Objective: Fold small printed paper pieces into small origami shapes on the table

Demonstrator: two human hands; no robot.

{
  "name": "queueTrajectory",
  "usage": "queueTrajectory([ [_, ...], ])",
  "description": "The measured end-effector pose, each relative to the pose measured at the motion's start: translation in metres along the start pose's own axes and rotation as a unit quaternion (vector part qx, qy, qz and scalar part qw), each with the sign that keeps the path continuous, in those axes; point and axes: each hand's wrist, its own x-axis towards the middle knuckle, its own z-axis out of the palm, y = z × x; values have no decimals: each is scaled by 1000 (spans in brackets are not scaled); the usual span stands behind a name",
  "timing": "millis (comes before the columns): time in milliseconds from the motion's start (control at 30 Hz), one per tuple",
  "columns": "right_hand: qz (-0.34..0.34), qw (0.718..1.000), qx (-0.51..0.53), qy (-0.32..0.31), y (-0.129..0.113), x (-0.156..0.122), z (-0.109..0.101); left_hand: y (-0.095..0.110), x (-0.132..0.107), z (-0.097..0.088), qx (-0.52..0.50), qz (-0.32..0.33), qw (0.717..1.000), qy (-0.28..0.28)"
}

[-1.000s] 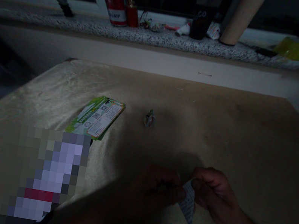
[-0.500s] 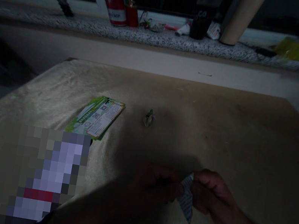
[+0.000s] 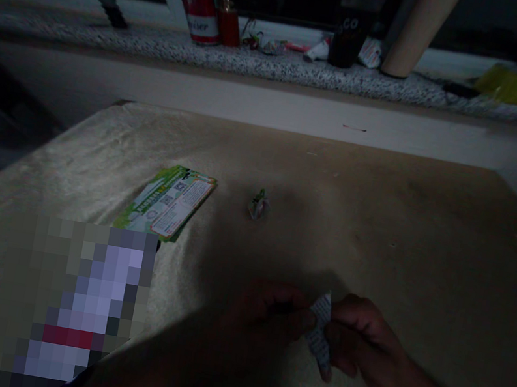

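In dim light, the person holds a small folded slip of paper [image 3: 317, 333] just above the near part of the table [image 3: 430, 235]. It sits between the two hands. The right hand [image 3: 360, 342] has its thumb and fingers closed on the slip's right edge. The left hand [image 3: 268, 311], deep in shadow, has its fingers curled and its fingertips pinched on the left edge. Farther off on the table lie a stack of green leaflets [image 3: 168, 201] and a crumpled scrap [image 3: 258, 205], well apart from the hands.
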Motion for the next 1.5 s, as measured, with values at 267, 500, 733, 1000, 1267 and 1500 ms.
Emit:
queueTrajectory([
  [267,-26,999,-41,14,-1,0,-1,1,0,2,-30,19,999,-2],
  [500,-30,997,-70,-10,-5,0,3,4,0,2,-13,24,999,23],
  [733,-34,994,-99,-11,-8,-1,3,-1,1,1,-28,36,998,39],
  [1000,-54,990,-132,-5,-11,-1,5,1,3,1,-35,30,997,55],
  [1267,-55,988,-140,-11,-14,0,5,-10,9,-2,-77,26,994,74],
  [1500,-57,990,-127,-13,-7,-2,0,-10,11,-1,-101,8,992,78],
])
